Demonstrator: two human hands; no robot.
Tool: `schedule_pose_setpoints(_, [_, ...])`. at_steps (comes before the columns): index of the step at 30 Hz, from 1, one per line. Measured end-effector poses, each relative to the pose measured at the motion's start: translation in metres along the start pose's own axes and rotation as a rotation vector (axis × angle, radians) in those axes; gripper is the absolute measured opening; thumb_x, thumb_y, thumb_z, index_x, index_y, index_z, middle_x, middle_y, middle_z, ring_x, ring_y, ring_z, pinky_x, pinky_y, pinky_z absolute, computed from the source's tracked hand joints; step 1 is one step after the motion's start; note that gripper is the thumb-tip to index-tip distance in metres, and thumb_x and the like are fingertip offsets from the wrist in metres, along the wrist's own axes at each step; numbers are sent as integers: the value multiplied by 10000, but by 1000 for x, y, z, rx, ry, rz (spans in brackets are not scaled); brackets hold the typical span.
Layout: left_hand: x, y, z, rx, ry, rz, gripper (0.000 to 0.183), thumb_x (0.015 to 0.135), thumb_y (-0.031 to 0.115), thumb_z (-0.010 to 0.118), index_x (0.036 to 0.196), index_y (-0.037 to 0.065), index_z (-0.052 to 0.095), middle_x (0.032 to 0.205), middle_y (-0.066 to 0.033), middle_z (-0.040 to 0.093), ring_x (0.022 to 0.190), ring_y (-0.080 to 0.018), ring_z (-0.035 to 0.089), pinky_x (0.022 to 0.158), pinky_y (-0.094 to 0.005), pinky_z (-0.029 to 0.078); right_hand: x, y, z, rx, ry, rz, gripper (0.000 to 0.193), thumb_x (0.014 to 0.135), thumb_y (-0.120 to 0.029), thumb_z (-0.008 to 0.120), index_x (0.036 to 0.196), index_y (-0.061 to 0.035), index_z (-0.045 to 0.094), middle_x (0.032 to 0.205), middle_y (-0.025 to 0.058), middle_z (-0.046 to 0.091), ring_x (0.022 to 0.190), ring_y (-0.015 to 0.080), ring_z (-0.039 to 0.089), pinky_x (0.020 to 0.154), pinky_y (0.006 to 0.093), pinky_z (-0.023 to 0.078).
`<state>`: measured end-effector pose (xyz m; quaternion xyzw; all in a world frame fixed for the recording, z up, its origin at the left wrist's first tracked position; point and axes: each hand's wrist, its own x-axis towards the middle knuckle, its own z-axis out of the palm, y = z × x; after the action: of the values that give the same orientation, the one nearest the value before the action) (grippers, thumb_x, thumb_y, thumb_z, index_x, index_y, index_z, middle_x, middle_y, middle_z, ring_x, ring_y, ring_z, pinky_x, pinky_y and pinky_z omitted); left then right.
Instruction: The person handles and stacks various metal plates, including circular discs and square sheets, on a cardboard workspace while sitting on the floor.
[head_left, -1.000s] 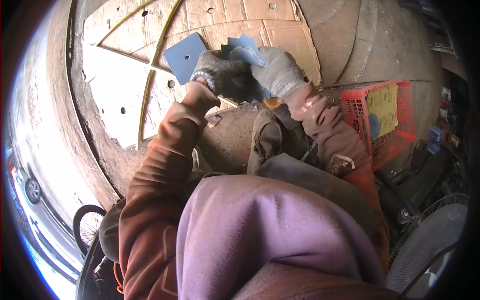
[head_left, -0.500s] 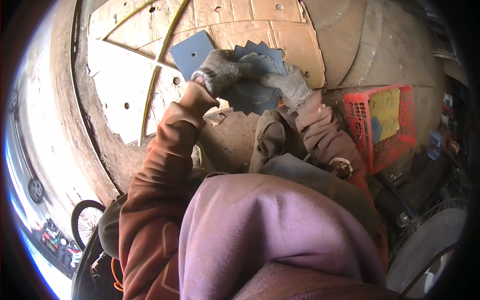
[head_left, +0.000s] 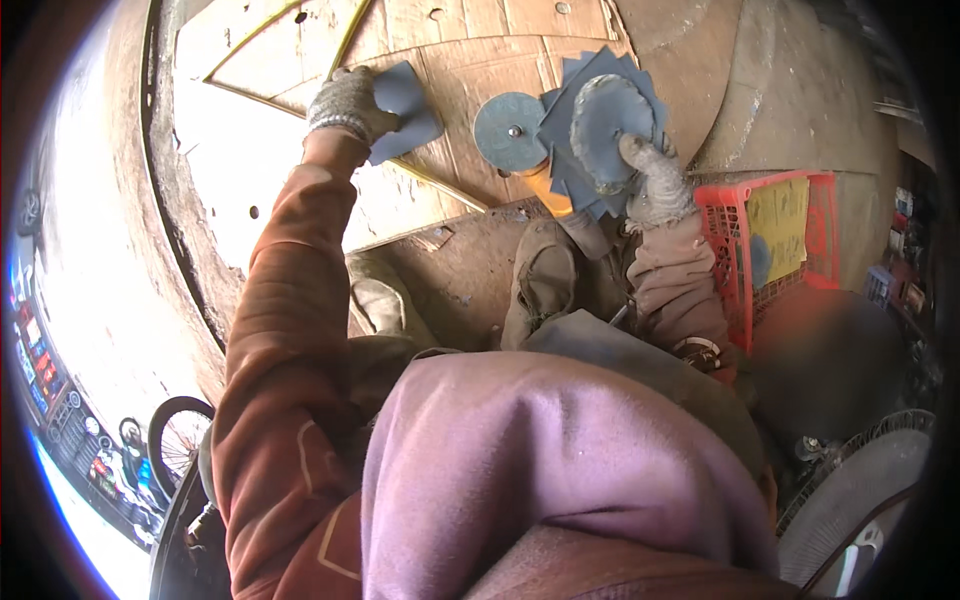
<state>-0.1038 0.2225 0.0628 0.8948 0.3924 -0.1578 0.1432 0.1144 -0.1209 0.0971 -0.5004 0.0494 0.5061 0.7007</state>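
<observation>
My gloved left hand is closed on the edge of a blue-grey square sheet, which looks like sandpaper and bends over the cardboard. On the right, my gloved right hand grips a fanned stack of similar square sheets, with a ragged-edged round disc on top under my thumb. Between the hands an angle grinder with a yellow-orange body lies near my shoe. Its round grey-blue disc faces up, a metal nut at its centre.
Flat cardboard with holes covers the ground ahead, with a thin yellow strip across it. A red plastic crate holding a yellow sheet stands on the right. A fan is at the lower right, a bicycle wheel at the lower left.
My hands have moved apart. The right one carried the fanned sheets and disc rightward, uncovering the grinder; the left moved left and took hold of the single square sheet.
</observation>
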Motion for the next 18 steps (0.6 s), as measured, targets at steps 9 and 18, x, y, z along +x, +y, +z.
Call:
schedule_pose_setpoints(9, [-16,-10,8,-330,6,-74,727,623,351,931,1183,-31,668,1032,-221,739,905,-338,733,838,-400,597,-5,5,-36,50,82,-36,460,998,-205,699,1401,-19,577,1320,143,674,1194,285,670,1020,439,567])
schedule_pose_setpoints(18, [-38,-37,-78,-1543,-220,159,462,889,170,797,1259,-57,641,1113,-175,738,1000,-275,743,896,-385,631,-3,-4,-53,42,109,-42,462,998,-190,695,1408,-19,569,1326,143,672,1212,294,662,1036,441,559])
